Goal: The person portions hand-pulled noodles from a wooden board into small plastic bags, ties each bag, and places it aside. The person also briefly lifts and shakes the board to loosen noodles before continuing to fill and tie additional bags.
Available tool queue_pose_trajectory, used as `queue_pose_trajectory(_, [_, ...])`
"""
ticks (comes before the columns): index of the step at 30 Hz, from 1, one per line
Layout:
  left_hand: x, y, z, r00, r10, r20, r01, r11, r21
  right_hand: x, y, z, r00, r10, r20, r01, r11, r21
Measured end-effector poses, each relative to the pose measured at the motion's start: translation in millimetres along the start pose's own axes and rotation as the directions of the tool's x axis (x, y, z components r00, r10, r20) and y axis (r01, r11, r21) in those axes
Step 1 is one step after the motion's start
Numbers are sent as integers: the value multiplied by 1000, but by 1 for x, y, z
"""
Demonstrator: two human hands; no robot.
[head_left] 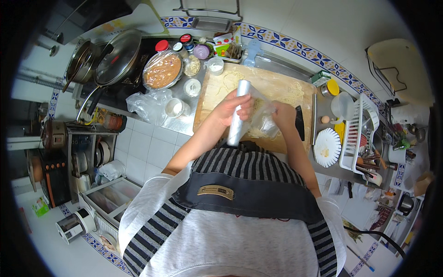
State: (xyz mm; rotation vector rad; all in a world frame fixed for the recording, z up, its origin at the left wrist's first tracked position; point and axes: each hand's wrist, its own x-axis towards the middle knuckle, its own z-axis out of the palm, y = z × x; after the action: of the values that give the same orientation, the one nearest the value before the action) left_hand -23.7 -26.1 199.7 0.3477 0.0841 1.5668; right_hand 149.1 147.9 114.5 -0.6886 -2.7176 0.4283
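My left hand [227, 110] is wrapped round an upright-tilted roll of clear plastic film [236, 125]. A loose stretch of plastic film [261, 104] runs from the roll to my right hand [282, 114], whose fingers are closed on it. Both hands are over a floured wooden board [208, 99]. Pale noodle-like strands [294, 93] lie on the board's right part, and more show through and below the film. A dark flat blade [299, 123] lies beside my right wrist; its handle cannot be made out.
Left of the board are a film-covered bowl of orange-brown food [162, 70], a cup of white powder [177, 108] and a crumpled plastic bag [145, 105]. A lidded pan [117, 60] sits on the stove. To the right are a white fluted plate [327, 147], an egg [325, 119] and a dish rack [353, 138].
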Motion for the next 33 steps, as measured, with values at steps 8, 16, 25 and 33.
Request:
queue_pose_trajectory(8, [103,16,-17,924,193,-330,85,738,670,-26,139,-103,808,538,-241,-516,843,153])
queue_pose_trajectory(16, [232,7,-194,543,166,-823,172,937,303,-11,63,-85,738,621,264,-439,145,887])
queue_pose_trajectory(25, [162,3,-113,846,-218,-487,416,841,346,29,47,-67,706,574,414,-345,-231,910])
queue_pose_trajectory(33, [66,-6,-79,796,43,-603,437,648,624,72,17,-26,773,510,377,-371,-119,921])
